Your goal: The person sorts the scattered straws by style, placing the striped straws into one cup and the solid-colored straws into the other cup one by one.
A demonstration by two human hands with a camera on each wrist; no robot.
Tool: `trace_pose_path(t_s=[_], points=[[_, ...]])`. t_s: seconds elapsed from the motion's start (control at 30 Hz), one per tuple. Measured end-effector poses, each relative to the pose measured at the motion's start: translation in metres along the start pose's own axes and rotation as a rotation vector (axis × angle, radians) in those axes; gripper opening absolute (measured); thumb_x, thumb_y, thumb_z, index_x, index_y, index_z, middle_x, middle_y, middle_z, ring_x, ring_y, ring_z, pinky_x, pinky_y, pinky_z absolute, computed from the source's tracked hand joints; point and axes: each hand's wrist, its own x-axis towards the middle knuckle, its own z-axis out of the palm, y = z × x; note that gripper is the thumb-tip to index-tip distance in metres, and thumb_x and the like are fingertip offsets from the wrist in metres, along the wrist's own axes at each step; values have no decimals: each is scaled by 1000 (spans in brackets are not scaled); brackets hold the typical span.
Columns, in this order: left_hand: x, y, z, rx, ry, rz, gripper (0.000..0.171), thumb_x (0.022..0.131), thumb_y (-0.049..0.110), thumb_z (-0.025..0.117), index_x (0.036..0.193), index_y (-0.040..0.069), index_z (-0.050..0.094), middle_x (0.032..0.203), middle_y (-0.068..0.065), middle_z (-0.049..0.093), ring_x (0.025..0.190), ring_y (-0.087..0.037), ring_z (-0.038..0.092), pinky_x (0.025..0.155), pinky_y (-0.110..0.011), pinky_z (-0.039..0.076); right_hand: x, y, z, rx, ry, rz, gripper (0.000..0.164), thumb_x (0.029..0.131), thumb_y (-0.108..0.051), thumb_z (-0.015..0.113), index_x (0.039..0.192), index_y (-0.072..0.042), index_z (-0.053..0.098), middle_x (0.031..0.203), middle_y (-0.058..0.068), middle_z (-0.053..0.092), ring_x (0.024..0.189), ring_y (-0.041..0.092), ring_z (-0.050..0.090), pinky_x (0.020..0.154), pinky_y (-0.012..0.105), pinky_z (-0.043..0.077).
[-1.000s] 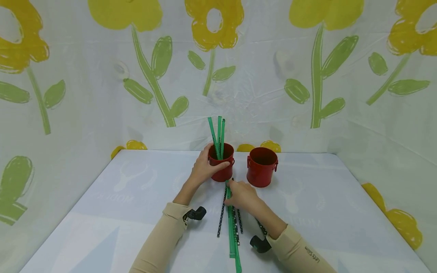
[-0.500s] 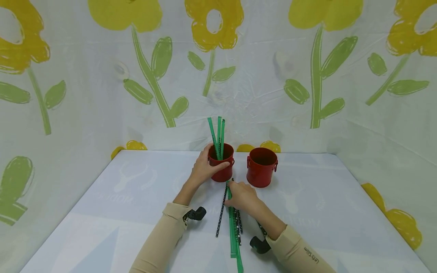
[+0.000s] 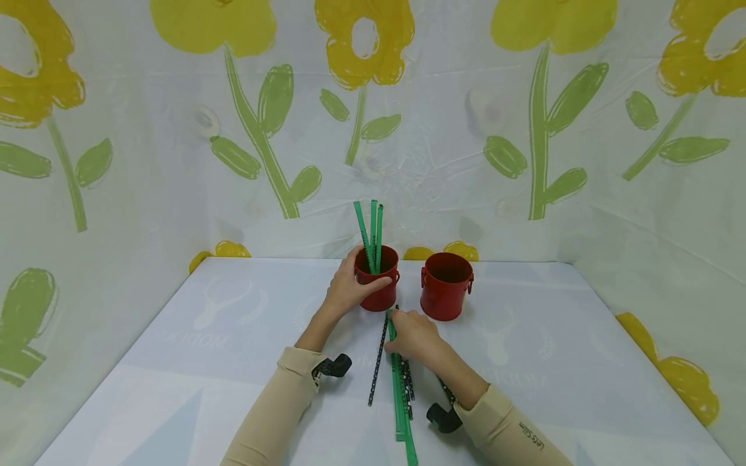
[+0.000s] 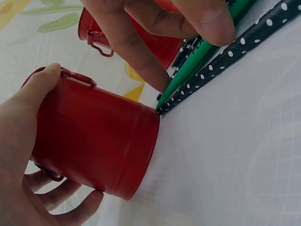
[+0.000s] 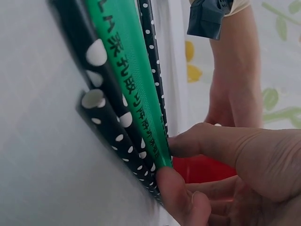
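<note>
My left hand (image 3: 344, 285) grips a small red bucket (image 3: 380, 298), thumb on the near side and fingers around the far side. Several straws in green wrappers (image 3: 373, 236) stand in that bucket. Just in front of it, my right hand (image 3: 416, 335) pinches a green-wrapped straw (image 5: 134, 89) between thumb and finger. This straw lies in a bundle with another green-wrapped one and several black straws with white dots (image 5: 110, 125). One dotted straw (image 3: 377, 372) lies a little apart on the left. The right palm hides the bundle's middle.
A second red bucket (image 3: 447, 298) stands upright right of the first, with no straws showing above its rim. The white table (image 3: 192, 362) ends at a flower-print sheet (image 3: 431, 162) behind. Black wrist-worn devices (image 3: 445, 417) jut out over the table near both sleeves.
The near ends of the green-wrapped straws have swung slightly right as my right hand handles them. The loose dotted straw has shifted a little left. My left hand and both buckets stay put.
</note>
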Motion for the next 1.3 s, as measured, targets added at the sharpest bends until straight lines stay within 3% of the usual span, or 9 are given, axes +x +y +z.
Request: trace_pose_path(t_s=[0.47, 0.67, 1.3], points=[[-1, -1, 0, 4, 13, 0, 92, 77, 55, 77, 151, 30, 27, 143, -3, 48, 131, -25, 47, 100, -53, 50, -1, 2, -3, 62, -41, 15, 57, 78, -28, 83, 125, -5, 61, 74, 7, 59, 53, 14, 60, 51, 22, 54], [-1, -1, 0, -4, 10, 9, 93, 77, 54, 77, 151, 29, 27, 144, -3, 48, 132, -25, 47, 100, -53, 50, -1, 3, -2, 81, -42, 16, 49, 78, -28, 83, 116, -4, 63, 73, 7, 58, 52, 14, 61, 51, 21, 53], [-2, 2, 1, 27, 14, 0, 92, 78, 58, 74, 151, 31, 26, 142, -3, 48, 131, -24, 48, 100, -52, 51, -1, 5, -5, 79, -60, 28, 42, 80, -32, 80, 109, -6, 65, 76, 6, 59, 52, 13, 62, 52, 20, 53]])
